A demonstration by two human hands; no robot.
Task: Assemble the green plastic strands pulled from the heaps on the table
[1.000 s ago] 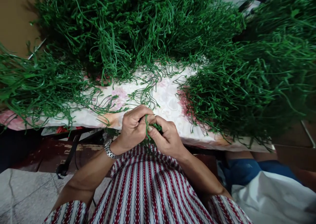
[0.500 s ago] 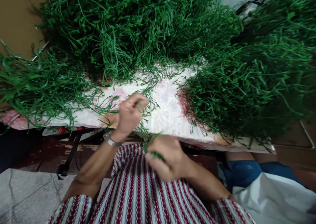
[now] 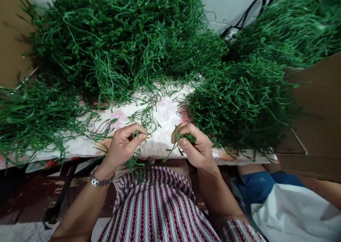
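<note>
My left hand point(image 3: 125, 144), with a metal watch on its wrist, is closed over the table's near edge. Its thumb and fingers pinch thin green stems point(image 3: 135, 133), and more stems dangle below the palm. Level with it on the right, my right hand point(image 3: 195, 146) is curled around a small bundle of green stems point(image 3: 189, 138), whose loose ends poke out toward the left. A gap separates the two hands. Between and beyond them, several loose stems point(image 3: 149, 112) lie on the flowered tablecloth point(image 3: 162, 139). They look like artificial plant stems with small forked tips.
A tall heap of green stems point(image 3: 119, 39) covers the table's back. More piles lie at left point(image 3: 39, 110) and right point(image 3: 239, 107). A cardboard box point(image 3: 319, 107) stands far right. Another person's blue shorts point(image 3: 258, 185) show at lower right.
My right hand has risen from near my lap to the table edge, holding its bundle. My left hand has come down and left. The view has shifted somewhat.
</note>
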